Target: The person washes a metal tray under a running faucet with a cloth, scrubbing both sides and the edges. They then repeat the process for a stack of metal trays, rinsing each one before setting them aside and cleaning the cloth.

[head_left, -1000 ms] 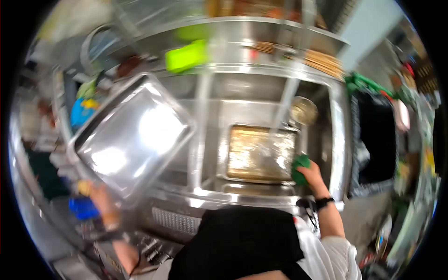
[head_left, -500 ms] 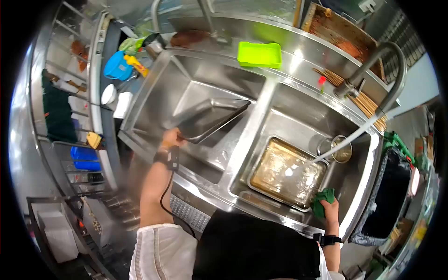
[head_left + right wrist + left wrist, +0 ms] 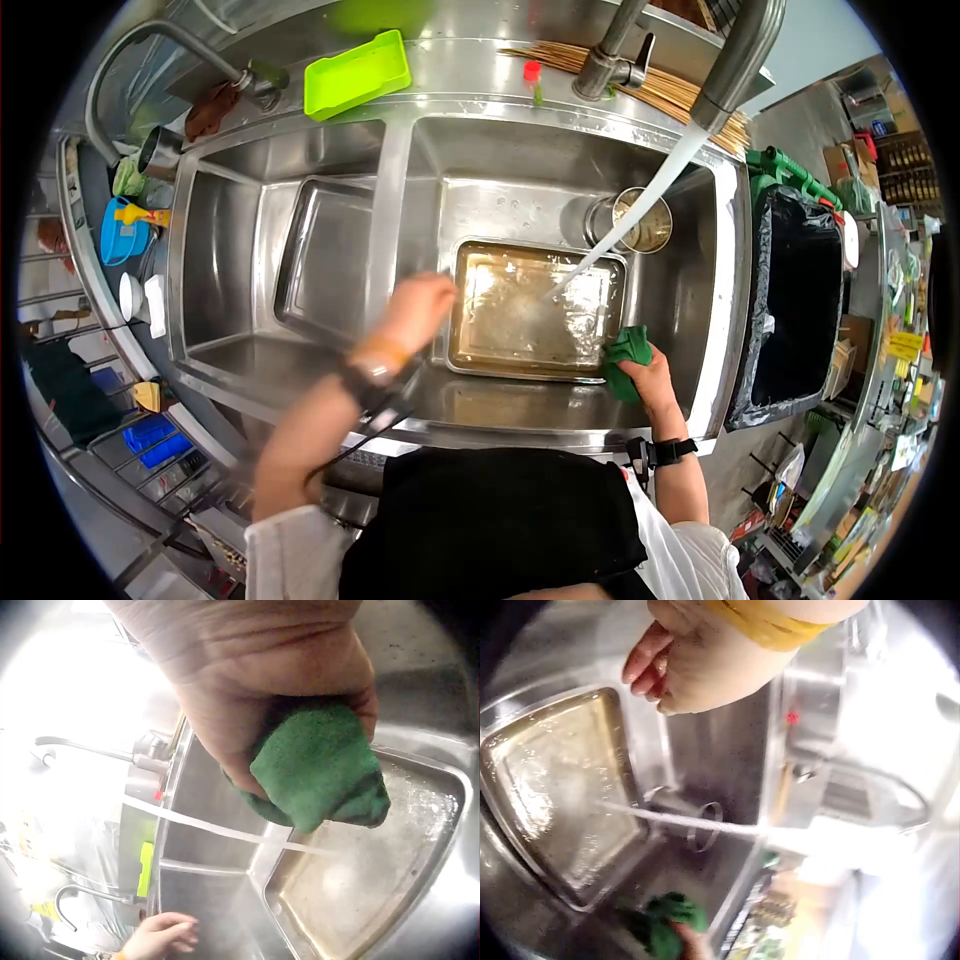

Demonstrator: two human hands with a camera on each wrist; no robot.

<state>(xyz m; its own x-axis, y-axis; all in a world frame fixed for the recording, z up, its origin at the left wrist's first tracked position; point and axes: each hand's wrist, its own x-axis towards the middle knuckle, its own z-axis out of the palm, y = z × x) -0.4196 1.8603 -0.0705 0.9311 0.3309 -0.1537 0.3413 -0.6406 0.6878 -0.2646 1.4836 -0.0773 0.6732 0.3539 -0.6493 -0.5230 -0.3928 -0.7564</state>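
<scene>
In the right basin a rectangular metal tray (image 3: 535, 312) lies full of brownish water, with a stream of water falling into it. My right hand (image 3: 652, 382) grips a crumpled green cloth (image 3: 626, 362) at the tray's lower right corner; the right wrist view shows the cloth (image 3: 319, 769) bunched in the fingers. My left hand (image 3: 415, 312), blurred and empty, is over the divider by the tray's left edge. In the left wrist view that hand (image 3: 697, 664) has its fingers loosely bent, touching nothing. Another metal tray (image 3: 330, 255) rests in the left basin.
A round metal container (image 3: 642, 220) stands in the right basin behind the tray. On the back ledge are a lime-green tray (image 3: 358, 75), a faucet (image 3: 600, 70) and wooden sticks (image 3: 665, 92). A black-lined bin (image 3: 797, 300) stands right of the sink.
My left hand has let go of the other metal tray, now lying in the left basin, and has moved right toward the water-filled tray. My right hand still holds the green cloth.
</scene>
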